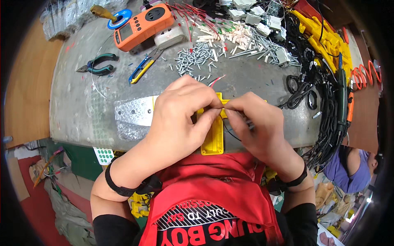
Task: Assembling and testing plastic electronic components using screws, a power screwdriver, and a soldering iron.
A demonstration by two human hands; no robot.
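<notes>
We held a glossy yellow case [214, 137] on the bench [82, 102] — long, boxy plastic. Our left hand [180, 110] and right hand [258, 123] pinched thin wires [216, 80] at its top — fingertips clamped together.

Bare bench [78, 110] on the left is open; screws [195, 57], pliers [98, 64] and cables [324, 110] crowd the back and right.

Both hands meet over a yellow plastic housing [213, 139] at the worktop's [82, 110] near edge: the left hand [180, 119] and right hand [258, 127] pinch thin wires above it. Screws [195, 59] lie scattered behind; an orange meter [143, 26] sits toward the far left corner.
</notes>
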